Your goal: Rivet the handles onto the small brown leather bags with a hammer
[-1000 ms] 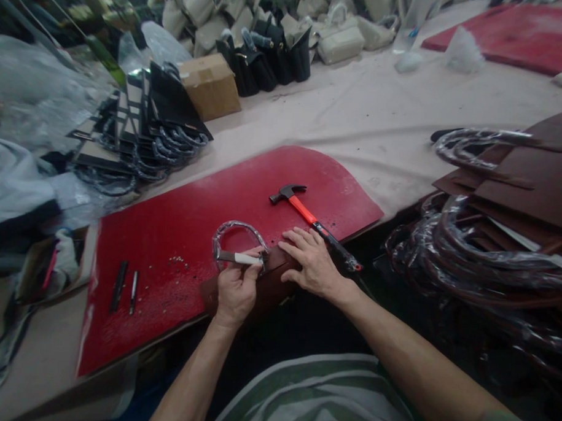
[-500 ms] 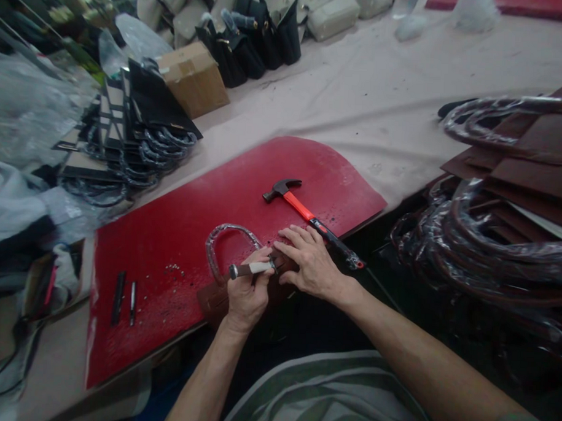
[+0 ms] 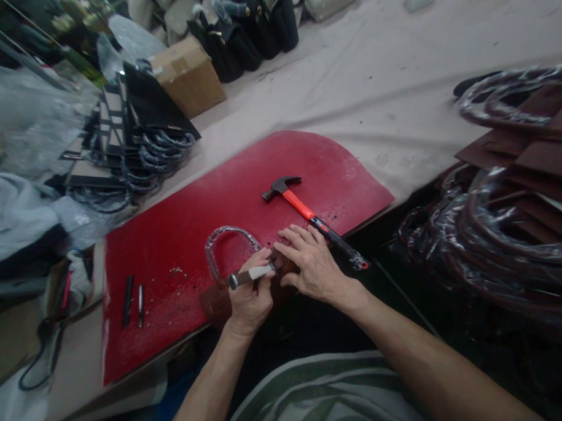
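My left hand [image 3: 251, 303] is closed around a metal punch [image 3: 247, 277], whose round butt end points left and toward me. The punch's tip meets a brown leather bag panel [image 3: 214, 301] at the front edge of a red mat [image 3: 245, 175]. From that panel a plastic-wrapped curved handle [image 3: 208, 251] lies on the mat. My right hand [image 3: 313, 270] rests with spread fingers on the panel's right part, close to the punch tip. Just beyond it lies a claw hammer [image 3: 299, 206] with an orange and black handle.
On the mat's left are a dark bar [image 3: 128, 300], a thin metal rod [image 3: 140, 305] and small scattered bits. Brown panels with wrapped handles [image 3: 473, 242] are piled at right. Black panels [image 3: 151, 101] and a cardboard box [image 3: 188, 75] stand at back left.
The camera view has shifted slightly. My hands, the punch and the panel hold nearly the same positions, and the hammer has not moved on the mat.
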Demonstrator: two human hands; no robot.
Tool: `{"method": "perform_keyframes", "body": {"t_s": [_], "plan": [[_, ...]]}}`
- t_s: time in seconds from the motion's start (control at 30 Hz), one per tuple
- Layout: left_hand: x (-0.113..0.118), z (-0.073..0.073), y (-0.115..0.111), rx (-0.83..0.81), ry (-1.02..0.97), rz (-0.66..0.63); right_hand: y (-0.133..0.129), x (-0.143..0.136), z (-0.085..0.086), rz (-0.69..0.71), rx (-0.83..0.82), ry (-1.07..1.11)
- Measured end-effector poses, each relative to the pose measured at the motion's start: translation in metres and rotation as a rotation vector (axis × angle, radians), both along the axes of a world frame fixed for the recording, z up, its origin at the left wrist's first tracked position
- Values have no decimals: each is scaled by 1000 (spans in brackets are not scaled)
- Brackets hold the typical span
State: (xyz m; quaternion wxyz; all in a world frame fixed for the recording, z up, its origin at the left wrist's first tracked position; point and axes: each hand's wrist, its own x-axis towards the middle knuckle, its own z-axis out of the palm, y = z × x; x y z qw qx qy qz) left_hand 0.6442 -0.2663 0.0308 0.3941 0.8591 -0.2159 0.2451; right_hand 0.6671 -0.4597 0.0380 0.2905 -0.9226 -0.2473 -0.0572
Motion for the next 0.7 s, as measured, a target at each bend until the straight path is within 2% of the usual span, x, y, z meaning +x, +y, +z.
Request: {"method": "perform_keyframes", "body": {"t_s": [0.3,0.7], "plan": [[-3,-1,-2,36,-83,-68,0,-1,-1,-21,21,34],[-1,-5,2,24,2,-58,0,-2,-2,-23,44,60]]}}
